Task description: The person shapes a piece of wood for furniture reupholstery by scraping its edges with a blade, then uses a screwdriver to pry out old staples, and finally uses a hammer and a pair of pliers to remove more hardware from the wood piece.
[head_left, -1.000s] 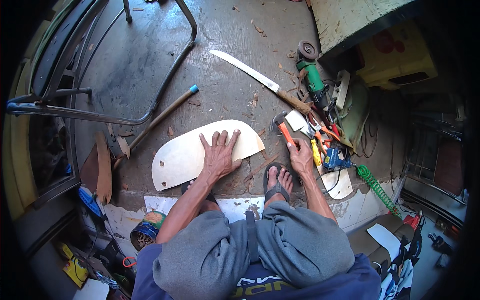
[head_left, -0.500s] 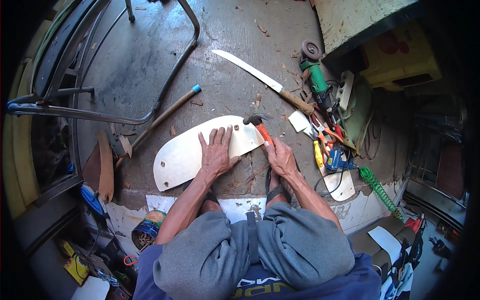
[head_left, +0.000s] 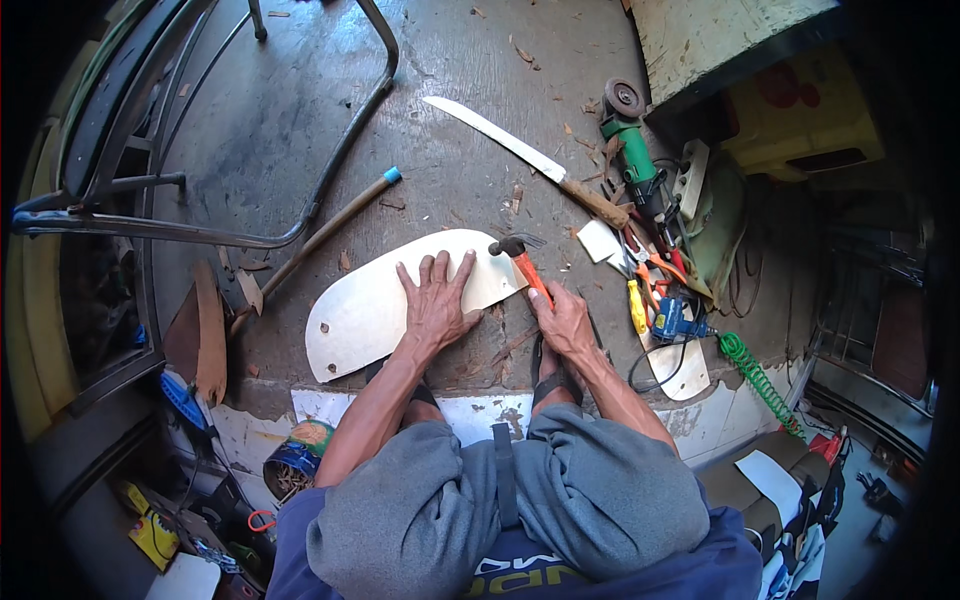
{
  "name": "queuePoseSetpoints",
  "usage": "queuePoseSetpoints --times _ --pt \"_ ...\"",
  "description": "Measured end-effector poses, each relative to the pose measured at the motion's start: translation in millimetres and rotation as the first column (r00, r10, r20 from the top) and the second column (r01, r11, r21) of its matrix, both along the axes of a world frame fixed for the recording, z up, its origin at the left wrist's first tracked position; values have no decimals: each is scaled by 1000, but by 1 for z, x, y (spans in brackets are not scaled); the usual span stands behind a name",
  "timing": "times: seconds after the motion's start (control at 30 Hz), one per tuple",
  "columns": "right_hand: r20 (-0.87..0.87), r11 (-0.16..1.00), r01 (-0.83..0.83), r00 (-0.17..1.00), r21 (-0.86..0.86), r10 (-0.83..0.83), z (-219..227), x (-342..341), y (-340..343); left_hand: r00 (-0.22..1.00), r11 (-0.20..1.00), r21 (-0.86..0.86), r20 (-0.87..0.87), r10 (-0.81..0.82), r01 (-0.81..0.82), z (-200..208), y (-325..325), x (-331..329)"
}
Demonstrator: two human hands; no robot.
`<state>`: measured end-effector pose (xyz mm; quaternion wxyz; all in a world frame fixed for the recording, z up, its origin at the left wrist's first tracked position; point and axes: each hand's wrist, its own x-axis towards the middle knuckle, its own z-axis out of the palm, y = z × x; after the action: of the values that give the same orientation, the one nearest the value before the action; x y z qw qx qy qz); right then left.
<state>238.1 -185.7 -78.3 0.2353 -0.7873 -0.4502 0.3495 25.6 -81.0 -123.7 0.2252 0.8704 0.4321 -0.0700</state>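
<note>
A pale, rounded flat panel [head_left: 365, 300] lies on the floor in front of my feet, with a small brown-edged hole or spot near its left end. My left hand [head_left: 437, 305] rests flat on it, fingers spread, holding no tool. In my right hand [head_left: 564, 320] is a claw hammer [head_left: 530, 274], gripped by its orange handle. The dark hammer head is over the panel's upper right edge; whether it touches is unclear. Under my left fingertips part of the panel is hidden.
Ahead lies a long blade with a wooden handle [head_left: 500, 140]. To the right are a green angle grinder [head_left: 632, 150], orange-handled pliers [head_left: 655, 263], a yellow screwdriver [head_left: 637, 306] and a blue air tool [head_left: 675, 322] with a coiled green hose [head_left: 757, 380]. A metal chair frame [head_left: 345, 150] stands left, beside a wooden pole [head_left: 325, 236].
My left fingers have shifted slightly right, and the brown spot beside them is now covered. The hammer head has dropped a little toward me.
</note>
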Motion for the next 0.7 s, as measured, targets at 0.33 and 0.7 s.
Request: queuePoseSetpoints --times 0.33,0.7 --pt "-5 1000 -24 1000 2 24 1 -4 0 1000 1000 -1 10 27 -27 -3 -6 0" --pt "98 953 -178 983 245 158 22 -13 48 999 998 -31 -7 47 -47 -2 -4 1"
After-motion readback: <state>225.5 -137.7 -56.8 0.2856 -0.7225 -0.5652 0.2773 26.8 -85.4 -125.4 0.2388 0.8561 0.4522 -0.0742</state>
